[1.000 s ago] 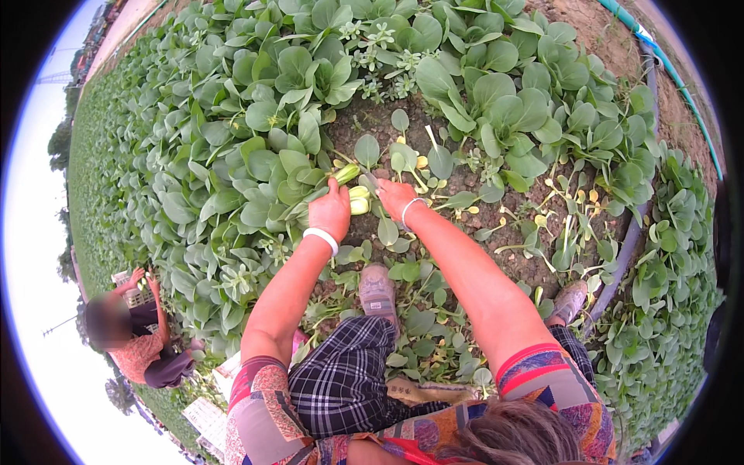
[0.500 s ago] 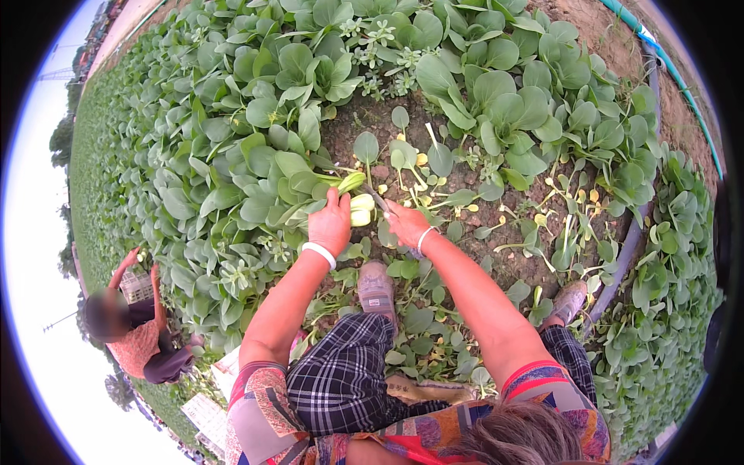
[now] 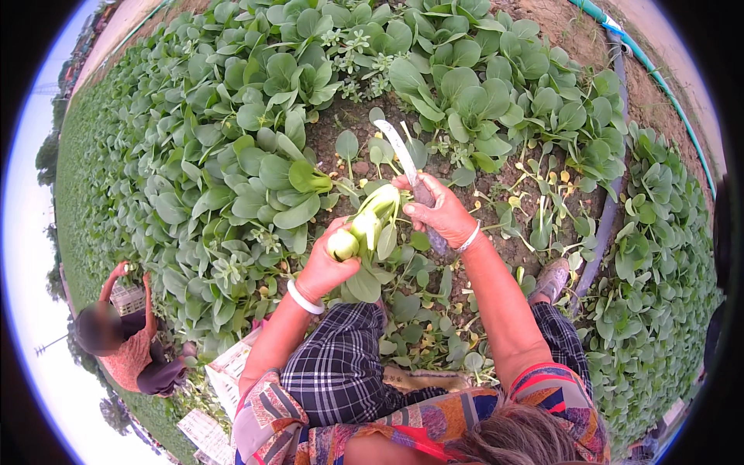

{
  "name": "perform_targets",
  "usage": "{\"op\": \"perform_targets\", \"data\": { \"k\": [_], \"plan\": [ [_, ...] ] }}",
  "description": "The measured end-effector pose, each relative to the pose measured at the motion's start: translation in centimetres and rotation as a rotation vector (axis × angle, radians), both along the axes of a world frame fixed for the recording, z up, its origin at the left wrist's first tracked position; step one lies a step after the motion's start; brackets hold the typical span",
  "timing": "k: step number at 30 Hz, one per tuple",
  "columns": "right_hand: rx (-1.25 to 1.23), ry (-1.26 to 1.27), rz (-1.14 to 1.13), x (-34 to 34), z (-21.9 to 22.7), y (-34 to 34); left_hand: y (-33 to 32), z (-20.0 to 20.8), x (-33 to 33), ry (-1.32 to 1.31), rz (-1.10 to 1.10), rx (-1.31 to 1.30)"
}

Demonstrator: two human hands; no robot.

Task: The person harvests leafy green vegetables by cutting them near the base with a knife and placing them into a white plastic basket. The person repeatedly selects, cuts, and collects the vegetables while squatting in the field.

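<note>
My left hand (image 3: 329,260) is closed around a small bunch of bok choy (image 3: 375,211), its pale green stem ends turned up and its leaves hanging below. Beside it, my right hand (image 3: 440,213) grips a curved knife (image 3: 398,147) by its dark handle, the pale blade pointing up and away from me. The right thumb and fingertips are close to the stems; whether they touch cannot be told. Just beyond my left hand stands a rooted bok choy plant (image 3: 298,180) with broad leaves.
Loose yellowed leaves (image 3: 542,203) litter the bare soil on the right. A purple-grey hose (image 3: 601,244) runs past my right shoe (image 3: 550,280), and a teal hose (image 3: 666,81) lies farther out. White crates (image 3: 232,370) stand lower left. Another person (image 3: 120,341) crouches at far left.
The bok choy has come up off the ground toward me in my left hand, its stems turned upward. My right hand has swung the knife up, so the blade now shows.
</note>
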State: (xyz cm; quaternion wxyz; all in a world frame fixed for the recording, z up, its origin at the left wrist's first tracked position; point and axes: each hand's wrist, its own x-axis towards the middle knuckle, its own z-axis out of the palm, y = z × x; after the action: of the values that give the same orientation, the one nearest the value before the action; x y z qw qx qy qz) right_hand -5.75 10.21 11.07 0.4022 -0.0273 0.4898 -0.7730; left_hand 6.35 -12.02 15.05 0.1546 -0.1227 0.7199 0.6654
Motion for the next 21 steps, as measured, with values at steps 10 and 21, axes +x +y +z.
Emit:
{"op": "perform_targets", "data": {
  "k": [10,21],
  "plan": [
    [0.36,0.375,0.135,2.9,5.5,2.1,0.7,2.8,1.8,0.185,-0.135,-0.099],
    [0.843,1.043,0.081,6.7,18.1,4.9,0.7,14.5,5.7,0.548,-0.262,-0.527]
  ]
}}
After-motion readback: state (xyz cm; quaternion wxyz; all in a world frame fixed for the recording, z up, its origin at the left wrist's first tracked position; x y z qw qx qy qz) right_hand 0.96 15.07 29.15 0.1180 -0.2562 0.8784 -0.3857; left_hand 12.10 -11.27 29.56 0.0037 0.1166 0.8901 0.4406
